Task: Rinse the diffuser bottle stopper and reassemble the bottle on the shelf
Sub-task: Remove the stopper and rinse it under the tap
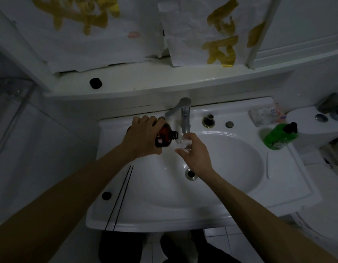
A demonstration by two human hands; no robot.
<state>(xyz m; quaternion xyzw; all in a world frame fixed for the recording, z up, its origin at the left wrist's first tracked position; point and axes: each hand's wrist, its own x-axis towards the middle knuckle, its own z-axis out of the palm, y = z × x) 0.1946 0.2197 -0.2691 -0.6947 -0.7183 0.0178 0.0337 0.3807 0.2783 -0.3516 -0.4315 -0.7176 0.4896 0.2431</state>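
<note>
My left hand (143,135) grips a dark amber diffuser bottle (165,136), tilted on its side with its open neck pointing right toward the tap spout. My right hand (194,150) holds a small clear stopper (183,143) just below the faucet (184,114), touching or almost touching the bottle's mouth. Two thin black reed sticks (120,196) lie on the left rim of the white sink (230,168). A small black cap (106,195) rests beside them. Another black cap (95,83) sits on the white shelf (164,80) above the sink.
A green soap bottle (280,136) with a black pump stands on the sink's right rim, behind it a clear soap dish (263,115). A toilet tank (312,126) is at the far right. The drain (191,174) lies under my right wrist. Paper sheets hang above the shelf.
</note>
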